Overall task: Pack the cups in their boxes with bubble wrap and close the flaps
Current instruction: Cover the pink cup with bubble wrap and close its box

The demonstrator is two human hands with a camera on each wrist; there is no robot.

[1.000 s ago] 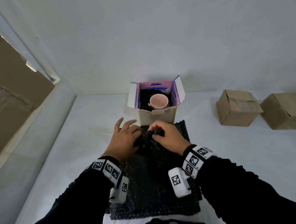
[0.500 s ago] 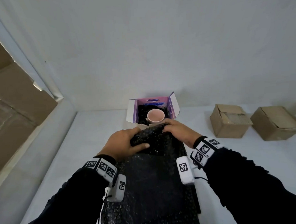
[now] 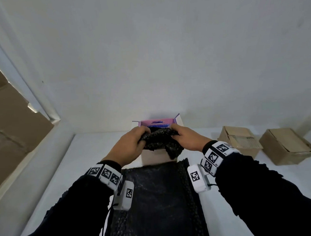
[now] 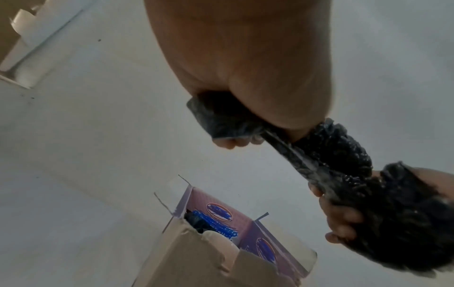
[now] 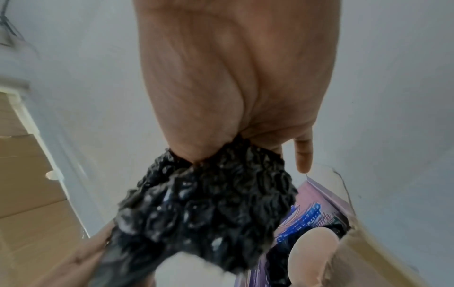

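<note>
While both my left hand (image 3: 130, 145) and right hand (image 3: 188, 138) grip the bubble wrap (image 3: 159, 141) above the box (image 3: 153, 156), only my right wrist view shows the cup (image 5: 312, 252) inside.

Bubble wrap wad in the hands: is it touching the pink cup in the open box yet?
Apart. The left wrist view shows the bubble wrap wad, gripped by the left hand and right hand, held clear above the open box.

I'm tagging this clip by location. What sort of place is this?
Probably a small packing station: a white table against a bare wall, two closed cardboard boxes to the right, and black bubble wrap held over an open box.
</note>
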